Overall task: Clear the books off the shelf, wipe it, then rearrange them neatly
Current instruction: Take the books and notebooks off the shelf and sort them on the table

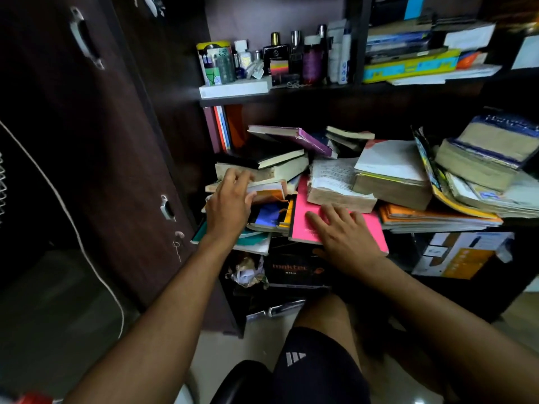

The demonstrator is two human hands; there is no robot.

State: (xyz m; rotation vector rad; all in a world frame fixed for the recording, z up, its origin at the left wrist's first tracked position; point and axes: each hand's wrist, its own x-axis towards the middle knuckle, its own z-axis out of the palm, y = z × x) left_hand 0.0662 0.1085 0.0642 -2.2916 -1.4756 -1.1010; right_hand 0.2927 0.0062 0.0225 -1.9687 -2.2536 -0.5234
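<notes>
Books still heaped on the middle shelf (291, 96), none cleared yet. Left hand (230, 204) reaches into the left stack (262, 170), fingers curled loosely at a worn paperback's edge; can't tell if it's gripped. Right hand (347, 234) lies flat, fingers spread, on the pink book (303, 217). Pile looks heavy, slumped, likely to slide. Thin floppy covers; lift small batches by spines w/ support underneath.
</notes>
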